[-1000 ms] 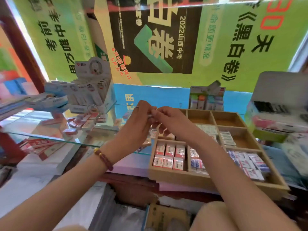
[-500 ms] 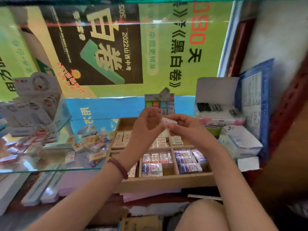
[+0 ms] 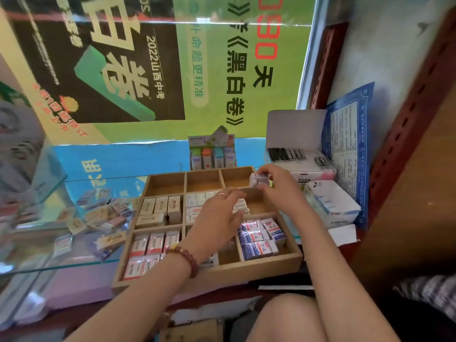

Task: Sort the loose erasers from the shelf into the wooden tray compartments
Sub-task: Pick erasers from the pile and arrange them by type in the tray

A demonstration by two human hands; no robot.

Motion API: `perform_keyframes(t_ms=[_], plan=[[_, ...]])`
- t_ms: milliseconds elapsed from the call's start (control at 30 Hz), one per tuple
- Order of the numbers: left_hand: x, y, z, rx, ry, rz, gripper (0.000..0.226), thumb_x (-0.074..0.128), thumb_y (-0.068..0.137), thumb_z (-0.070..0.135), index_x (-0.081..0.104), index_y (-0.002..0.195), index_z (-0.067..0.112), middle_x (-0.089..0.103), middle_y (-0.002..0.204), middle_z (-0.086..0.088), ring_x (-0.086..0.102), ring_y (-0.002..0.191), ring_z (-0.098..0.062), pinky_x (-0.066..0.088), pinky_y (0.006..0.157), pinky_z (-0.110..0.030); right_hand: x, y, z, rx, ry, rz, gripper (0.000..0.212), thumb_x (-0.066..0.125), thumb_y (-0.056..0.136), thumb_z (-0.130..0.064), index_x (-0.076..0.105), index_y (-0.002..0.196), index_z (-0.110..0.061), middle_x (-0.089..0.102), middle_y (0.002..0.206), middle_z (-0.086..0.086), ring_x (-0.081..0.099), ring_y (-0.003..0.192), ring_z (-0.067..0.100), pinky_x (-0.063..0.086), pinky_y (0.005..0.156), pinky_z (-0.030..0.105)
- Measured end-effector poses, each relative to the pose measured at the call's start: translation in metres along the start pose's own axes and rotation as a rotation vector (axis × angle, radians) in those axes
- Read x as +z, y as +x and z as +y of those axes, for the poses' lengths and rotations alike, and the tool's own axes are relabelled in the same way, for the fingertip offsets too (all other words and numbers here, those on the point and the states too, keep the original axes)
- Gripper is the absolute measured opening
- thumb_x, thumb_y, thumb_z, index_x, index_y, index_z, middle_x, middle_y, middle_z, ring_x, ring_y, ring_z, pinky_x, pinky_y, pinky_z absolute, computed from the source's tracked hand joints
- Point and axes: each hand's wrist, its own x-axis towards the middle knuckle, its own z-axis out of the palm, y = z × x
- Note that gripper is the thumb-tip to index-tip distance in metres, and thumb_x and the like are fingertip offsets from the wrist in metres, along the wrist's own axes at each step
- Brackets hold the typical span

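so the right hand (image 3: 278,188) has a small white eraser (image 3: 257,180) pinched between thumb and fingertips; it sticks out left of those fingers, long side roughly crosswise, over the far right corner of the wooden tray (image 3: 222,272); the near-empty compartment (image 3: 259,208) sits just below and nearer than the fingers, so my guess is a short drop down and back; right hand's clearly the closer one; left hand (image 3: 217,218) hovers over the middle compartments, fingers loosely bent, too blurred to tell if they're pinching anything; loose erasers (image 3: 98,218) lie well left of both hands on the glass shelf (image 3: 49,265); the left palm hides the tray's centre
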Motion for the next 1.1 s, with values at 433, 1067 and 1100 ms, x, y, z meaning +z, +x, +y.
perform_keyframes(t_ms=[433,1067,1100], plan=[[0.006,0.001,-0.008,0.063,0.226,-0.124,0.034,0.034,0.098,0.036,0.051,0.126,0.029,0.050,0.132,0.012,0.039,0.126,-0.006,0.018,0.114,-0.033,0.016,0.012,0.009,-0.007,-0.355,-0.115,0.029,0.071,0.082,-0.030,0.063,0.110,-0.029,0.057,0.121,-0.004,0.050,0.116,0.018,0.046,0.087,0.034],[0.006,0.000,-0.009,0.043,0.228,-0.147,0.034,0.034,0.098,0.034,0.049,0.128,0.029,0.050,0.134,0.011,0.038,0.128,-0.006,0.015,0.115,-0.034,0.026,0.010,0.014,0.123,-0.357,-0.112,0.050,0.071,0.082,-0.029,0.048,0.126,-0.025,0.041,0.136,0.002,0.053,0.113,0.021,0.041,0.073,0.029],[0.006,0.001,-0.009,0.043,0.227,-0.147,0.034,0.034,0.098,0.034,0.049,0.128,0.029,0.050,0.134,0.011,0.038,0.128,-0.007,0.015,0.116,-0.034,0.026,0.010,0.014,0.129,-0.348,-0.111,0.051,0.072,0.081,-0.029,0.049,0.126,-0.025,0.042,0.136,0.001,0.053,0.113,0.021,0.042,0.074,0.029]])
